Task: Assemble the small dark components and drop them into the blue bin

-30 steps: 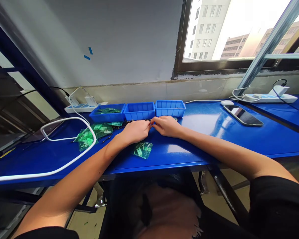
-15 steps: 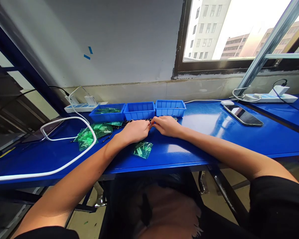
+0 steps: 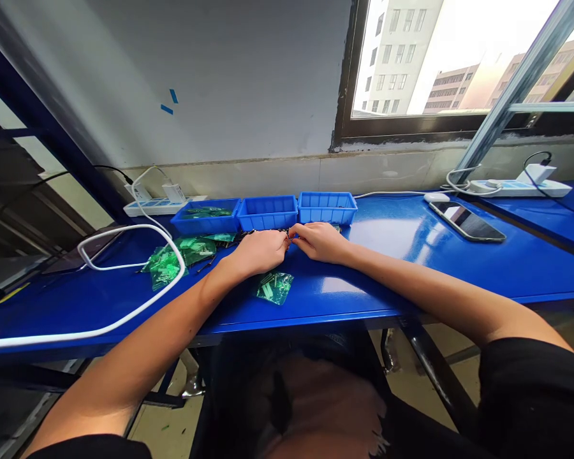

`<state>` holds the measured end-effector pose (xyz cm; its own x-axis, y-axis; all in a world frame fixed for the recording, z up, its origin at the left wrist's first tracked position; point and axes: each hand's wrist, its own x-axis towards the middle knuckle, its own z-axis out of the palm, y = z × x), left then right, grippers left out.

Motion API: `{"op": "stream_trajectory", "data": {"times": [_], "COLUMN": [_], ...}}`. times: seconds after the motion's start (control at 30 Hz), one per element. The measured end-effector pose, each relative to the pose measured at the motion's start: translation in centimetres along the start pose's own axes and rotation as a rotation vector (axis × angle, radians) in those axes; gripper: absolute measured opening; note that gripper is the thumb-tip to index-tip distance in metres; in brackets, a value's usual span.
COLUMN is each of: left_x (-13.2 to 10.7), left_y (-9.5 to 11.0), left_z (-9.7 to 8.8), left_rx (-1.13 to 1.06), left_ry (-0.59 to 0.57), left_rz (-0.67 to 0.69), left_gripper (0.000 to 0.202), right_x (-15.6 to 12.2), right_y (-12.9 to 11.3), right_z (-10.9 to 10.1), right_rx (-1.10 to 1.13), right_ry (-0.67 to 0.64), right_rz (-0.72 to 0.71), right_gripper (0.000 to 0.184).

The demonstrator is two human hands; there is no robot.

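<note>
My left hand (image 3: 259,252) and my right hand (image 3: 318,242) rest on the blue workbench (image 3: 402,255), fingertips meeting in a pinch just in front of the middle blue bin (image 3: 268,213). Both hands are closed on something small and dark that I cannot make out. A green plastic bag of small parts (image 3: 274,287) lies just below my left wrist. More green bags (image 3: 175,258) are heaped to the left of my left hand. The left bin (image 3: 205,218) holds green bags; the right bin (image 3: 326,207) stands behind my right hand.
A thick white cable (image 3: 124,255) loops across the left of the bench. A power strip (image 3: 155,205) lies behind the bins. A phone (image 3: 466,221) lies at the right, with another power strip and charger (image 3: 521,185) by the window.
</note>
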<state>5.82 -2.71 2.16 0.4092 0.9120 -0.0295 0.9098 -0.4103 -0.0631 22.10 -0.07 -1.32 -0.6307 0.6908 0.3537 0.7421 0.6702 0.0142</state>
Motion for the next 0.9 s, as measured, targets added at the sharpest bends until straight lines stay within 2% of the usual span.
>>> {"op": "stream_trajectory", "data": {"times": [0.33,0.63,0.9], "left_x": [-0.15,-0.14,-0.23], "left_y": [-0.03,0.02,0.04], "left_z": [0.01,-0.16,-0.15], "left_rx": [-0.004,-0.015,-0.018], "left_ry": [0.008,0.004,0.011], "left_rz": [0.031,0.021,0.029], "left_gripper": [0.043,0.042,0.042], "right_x": [0.00,-0.06,-0.12], "right_y": [-0.15,0.10,-0.02], "right_z": [-0.16,-0.04,-0.11], "right_rx": [0.000,-0.055,-0.098], "right_ry": [-0.005,0.022,0.025], "right_rz": [0.002,-0.087,-0.081], "right_gripper": [0.019,0.018,0.017]}}
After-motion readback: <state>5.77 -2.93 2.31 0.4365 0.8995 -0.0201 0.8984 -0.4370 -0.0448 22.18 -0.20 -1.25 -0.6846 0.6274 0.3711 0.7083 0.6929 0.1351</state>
